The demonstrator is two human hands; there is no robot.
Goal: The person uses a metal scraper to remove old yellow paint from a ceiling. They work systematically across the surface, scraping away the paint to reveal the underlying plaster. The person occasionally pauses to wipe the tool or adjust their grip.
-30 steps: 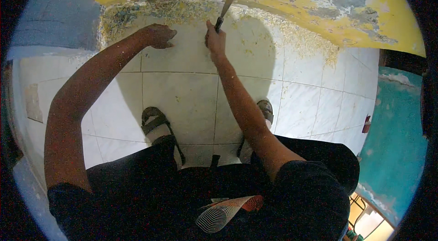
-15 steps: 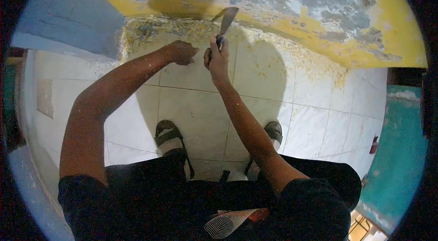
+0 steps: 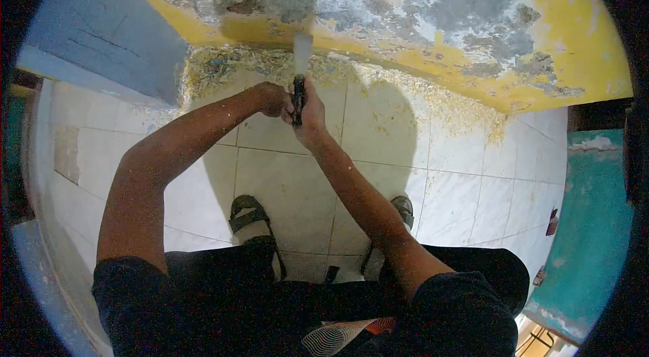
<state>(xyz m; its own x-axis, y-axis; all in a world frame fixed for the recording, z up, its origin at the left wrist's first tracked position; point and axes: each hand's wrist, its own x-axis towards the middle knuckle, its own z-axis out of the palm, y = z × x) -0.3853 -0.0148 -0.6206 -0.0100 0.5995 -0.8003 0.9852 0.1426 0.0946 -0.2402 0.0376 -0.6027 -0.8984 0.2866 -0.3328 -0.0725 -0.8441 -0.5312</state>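
Note:
My right hand [image 3: 311, 113] is closed around the black handle of a putty knife [image 3: 302, 56]. Its flat metal blade points away from me, toward the base of the peeling wall [image 3: 405, 9]. Curled up just left of the handle is my left hand [image 3: 272, 99], against or very near the right fingers; what it holds, if anything, is hidden. Patches of yellow, white and grey show on the wall where paint has come off. Paint flakes [image 3: 226, 66] lie thickly along its foot.
A blue-grey block [image 3: 101, 39] meets the wall at the left. White floor tiles [image 3: 284, 174] carry more scattered flakes toward the right. My sandalled feet [image 3: 253, 218] stand apart on them. A teal worn panel [image 3: 581, 222] is at the far right.
The putty knife has come back toward me and left, its blade turning from a slant to nearly straight ahead. My left hand has moved slightly closer to the right one.

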